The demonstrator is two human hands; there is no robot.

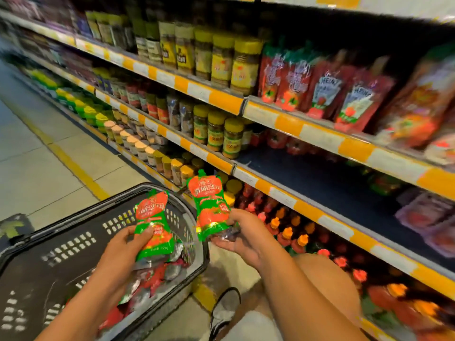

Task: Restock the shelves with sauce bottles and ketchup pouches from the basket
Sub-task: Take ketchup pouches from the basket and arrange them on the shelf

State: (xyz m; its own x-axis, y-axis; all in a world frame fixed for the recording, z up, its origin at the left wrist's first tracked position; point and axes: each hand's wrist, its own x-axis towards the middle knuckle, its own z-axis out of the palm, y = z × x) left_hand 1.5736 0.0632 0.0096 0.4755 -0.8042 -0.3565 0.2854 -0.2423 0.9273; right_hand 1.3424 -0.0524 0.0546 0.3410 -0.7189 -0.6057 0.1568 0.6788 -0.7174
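Note:
My left hand (128, 244) grips a red and green ketchup pouch (154, 222) above the black basket (73, 242). My right hand (240, 232) holds a second ketchup pouch (209, 205) upright by its lower end, between the basket and the shelves. More pouches (147, 279) lie in the basket's right corner. The middle shelf (320, 185) has a bare dark stretch, with a few red pouches (283, 141) at its back. Ketchup pouches (320, 92) stand on the upper shelf. Sauce bottles (290, 232) with orange caps fill the lower shelf.
Jars with yellow lids (221, 60) line the shelves to the left. The shelf edges carry orange and white strips (307, 129). A tiled aisle floor (37, 153) with a yellow line runs on the left. My knee (327, 281) and shoe (225, 308) are beside the basket.

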